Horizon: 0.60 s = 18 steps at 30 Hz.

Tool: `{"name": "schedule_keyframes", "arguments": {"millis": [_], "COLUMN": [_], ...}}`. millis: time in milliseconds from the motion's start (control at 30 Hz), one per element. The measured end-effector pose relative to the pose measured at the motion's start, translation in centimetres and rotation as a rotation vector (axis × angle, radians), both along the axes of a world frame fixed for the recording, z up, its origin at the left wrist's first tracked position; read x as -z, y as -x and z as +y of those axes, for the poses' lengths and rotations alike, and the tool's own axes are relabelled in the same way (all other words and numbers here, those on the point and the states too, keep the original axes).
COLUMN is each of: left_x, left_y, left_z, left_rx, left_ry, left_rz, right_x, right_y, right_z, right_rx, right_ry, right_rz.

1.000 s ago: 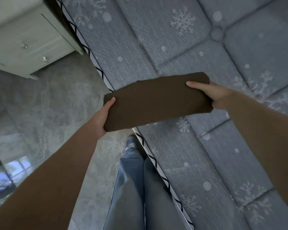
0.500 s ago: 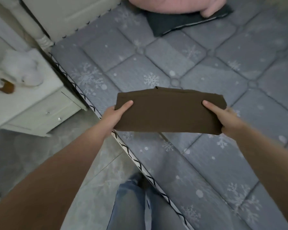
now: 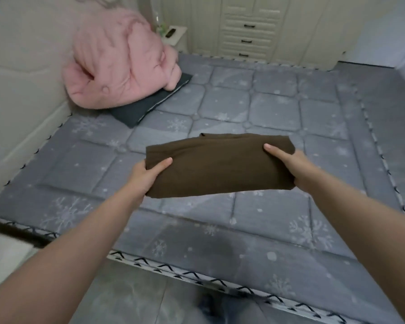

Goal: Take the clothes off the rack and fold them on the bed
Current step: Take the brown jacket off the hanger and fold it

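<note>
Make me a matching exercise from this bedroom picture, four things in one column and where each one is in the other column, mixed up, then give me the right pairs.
Things
1. folded brown cloth
2. fluffy pink quilt
3. dark grey flat pillow
4. cream chest of drawers

Places
A. partly under the pink bundle
B. past the far edge of the grey snowflake mattress
C. held between the left hand and right hand
D. heaped by the headboard

Pairs: 1-C, 2-D, 3-A, 4-B
</note>
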<state>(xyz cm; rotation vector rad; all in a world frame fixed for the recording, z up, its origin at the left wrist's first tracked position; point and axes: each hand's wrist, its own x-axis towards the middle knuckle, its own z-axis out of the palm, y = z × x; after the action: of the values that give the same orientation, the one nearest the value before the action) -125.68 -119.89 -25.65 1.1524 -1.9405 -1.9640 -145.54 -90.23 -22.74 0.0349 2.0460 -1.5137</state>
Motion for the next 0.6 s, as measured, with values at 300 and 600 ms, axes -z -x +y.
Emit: {"name": "schedule_keyframes", "arguments": {"millis": [300, 600], "left_x": [-3.0, -3.1], "left_y": [9.3, 12.6], "left_z": [10.0, 31.3], "left_rx": [0.450, 0.983], "left_ry": [0.009, 0.015], "left_rz": [0.062, 0.002], "right_x": [-3.0, -2.4], "right_y": [-6.1, -21.3], "right_z": [17.3, 36.3], "right_rx": [0.401, 0.894], "right_ry": [0.042, 0.074], "right_rz": [0.055, 0.048]}}
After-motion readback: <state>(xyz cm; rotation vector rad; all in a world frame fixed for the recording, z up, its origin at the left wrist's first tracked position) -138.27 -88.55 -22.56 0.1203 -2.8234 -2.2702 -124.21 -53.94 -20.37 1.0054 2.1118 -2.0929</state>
